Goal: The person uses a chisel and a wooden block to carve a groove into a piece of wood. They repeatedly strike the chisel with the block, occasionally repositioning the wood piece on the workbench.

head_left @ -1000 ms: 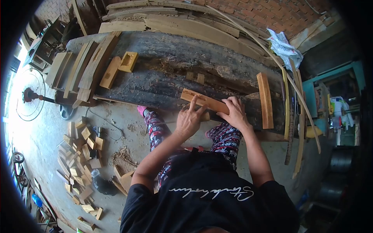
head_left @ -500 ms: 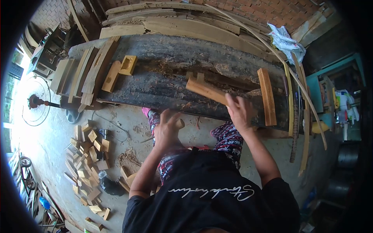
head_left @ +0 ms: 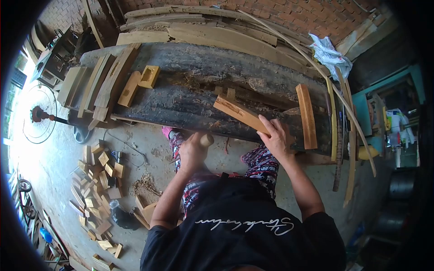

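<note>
My right hand (head_left: 278, 140) is closed on the near end of a reddish-brown wooden block (head_left: 239, 113). The block lies at a slant over the dark log bench (head_left: 181, 106), and a rough slot shows along its upper face. Lower down, in front of the bench edge, my left hand (head_left: 192, 151) is wrapped round a tool with a thick, round wooden end (head_left: 207, 140); the rest of the tool is mostly hidden. To the right of the right hand, a second long wooden block (head_left: 307, 115) lies on the bench.
On the bench's left lie several boards (head_left: 115, 81), a block with a pocket (head_left: 149, 77) and a rounded piece (head_left: 129, 89). Wood offcuts (head_left: 97, 189) are heaped on the floor at left, near a fan (head_left: 40, 114). Long strips (head_left: 351, 149) lean at right.
The block in my right hand has rolled so that its slotted face shows, and my fingers have settled on its end. My left hand has shifted slightly, still gripping the tool.
</note>
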### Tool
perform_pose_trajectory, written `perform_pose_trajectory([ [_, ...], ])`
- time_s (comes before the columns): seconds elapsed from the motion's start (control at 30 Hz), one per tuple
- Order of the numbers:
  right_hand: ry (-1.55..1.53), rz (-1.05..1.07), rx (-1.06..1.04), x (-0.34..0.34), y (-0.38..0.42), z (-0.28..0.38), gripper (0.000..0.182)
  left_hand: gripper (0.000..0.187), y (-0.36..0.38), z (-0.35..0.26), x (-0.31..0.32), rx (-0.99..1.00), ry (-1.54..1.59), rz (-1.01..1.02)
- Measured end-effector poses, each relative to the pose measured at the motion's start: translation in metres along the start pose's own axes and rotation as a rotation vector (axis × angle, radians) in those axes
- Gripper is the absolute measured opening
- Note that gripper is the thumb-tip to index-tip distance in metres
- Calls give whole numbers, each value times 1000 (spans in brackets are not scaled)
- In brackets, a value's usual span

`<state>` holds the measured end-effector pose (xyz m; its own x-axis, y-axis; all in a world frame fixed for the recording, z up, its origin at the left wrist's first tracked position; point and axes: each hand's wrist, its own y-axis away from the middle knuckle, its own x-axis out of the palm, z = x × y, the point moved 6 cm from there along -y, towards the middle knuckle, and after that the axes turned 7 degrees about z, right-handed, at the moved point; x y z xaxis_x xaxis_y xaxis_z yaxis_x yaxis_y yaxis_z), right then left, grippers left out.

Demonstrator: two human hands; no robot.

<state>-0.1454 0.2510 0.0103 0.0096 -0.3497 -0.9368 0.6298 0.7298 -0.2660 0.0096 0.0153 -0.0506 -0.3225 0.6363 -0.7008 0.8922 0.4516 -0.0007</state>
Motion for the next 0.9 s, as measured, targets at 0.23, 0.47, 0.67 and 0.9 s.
perform_pose_trajectory([
  [0.23, -198, 12, -14, -13, 4, 17, 65, 22, -3, 14, -3, -69, 286, -96],
  [0.47, -309, 57, 4, -21, 11, 29, 60, 33, -13, 17, -21, -167, 966, -24],
  [0.67, -319, 79, -45, -19, 18, 39, 59, 34, -23, 3, -29, -139, 1068, 92],
  [0.9, -349, 270, 1, 15, 8, 12, 57, 31, -31, 16, -9, -166, 901, 16],
])
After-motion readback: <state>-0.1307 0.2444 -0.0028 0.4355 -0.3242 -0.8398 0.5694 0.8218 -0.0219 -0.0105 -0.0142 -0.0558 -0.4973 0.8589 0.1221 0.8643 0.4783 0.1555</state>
